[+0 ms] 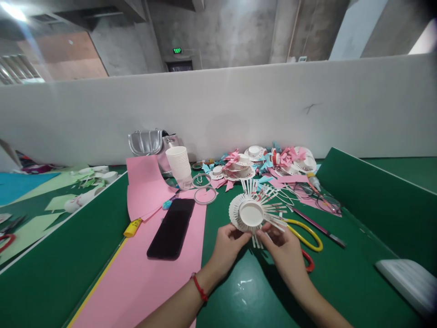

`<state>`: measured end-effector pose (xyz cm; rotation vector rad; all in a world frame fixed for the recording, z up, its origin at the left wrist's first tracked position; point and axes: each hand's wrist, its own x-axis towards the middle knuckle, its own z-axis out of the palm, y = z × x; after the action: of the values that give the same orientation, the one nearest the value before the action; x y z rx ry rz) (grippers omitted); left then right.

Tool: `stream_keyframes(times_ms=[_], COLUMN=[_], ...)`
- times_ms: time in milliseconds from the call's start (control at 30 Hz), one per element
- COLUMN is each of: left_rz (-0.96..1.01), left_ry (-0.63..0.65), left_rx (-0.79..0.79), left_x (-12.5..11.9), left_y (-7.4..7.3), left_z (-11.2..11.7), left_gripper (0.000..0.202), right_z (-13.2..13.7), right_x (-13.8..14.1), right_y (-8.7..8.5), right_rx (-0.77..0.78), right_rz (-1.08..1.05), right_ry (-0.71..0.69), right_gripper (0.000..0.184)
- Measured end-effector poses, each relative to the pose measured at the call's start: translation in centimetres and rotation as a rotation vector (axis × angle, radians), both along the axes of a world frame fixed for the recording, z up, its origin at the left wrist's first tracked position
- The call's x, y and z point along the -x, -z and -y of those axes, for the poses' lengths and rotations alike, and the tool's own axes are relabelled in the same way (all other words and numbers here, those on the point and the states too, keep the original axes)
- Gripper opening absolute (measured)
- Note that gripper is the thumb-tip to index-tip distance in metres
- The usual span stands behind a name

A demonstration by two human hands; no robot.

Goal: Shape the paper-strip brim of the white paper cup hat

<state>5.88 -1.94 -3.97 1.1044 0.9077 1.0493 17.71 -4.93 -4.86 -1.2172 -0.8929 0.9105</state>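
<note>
Green counter (246, 291); both hands pinch a white paper cup cut into fringed strips (251, 213): left hand (228, 243) at seven o'clock, right hand (283, 248) at five; black phone (171, 228) at nine.

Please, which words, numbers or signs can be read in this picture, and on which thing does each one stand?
Green lit sign on the far concrete wall: it has characters, too small and blurred to read.
Yellow tube beside the pink paper: no readable print.
Black phone: screen dark, no text.
</note>
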Motion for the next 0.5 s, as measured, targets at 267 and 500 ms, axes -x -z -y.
stream_keyframes(times_ms=[267,500], left_rz=[-0.021,-0.030], left_ry=[-0.027,-0.032], left_rx=[0.004,-0.005], left_x=[0.28,0.20], left_y=[-0.02,-0.05], left_z=[0.09,0.10], left_gripper=[0.024,0.019], right_z=[-0.05,-0.39], right_x=[0.45,0.31], right_y=[0.34,0.60], right_rx=[-0.012,-0.020], right_rz=[-0.001,0.028], right_ry=[0.027,-0.132], right_gripper=[0.025,0.036])
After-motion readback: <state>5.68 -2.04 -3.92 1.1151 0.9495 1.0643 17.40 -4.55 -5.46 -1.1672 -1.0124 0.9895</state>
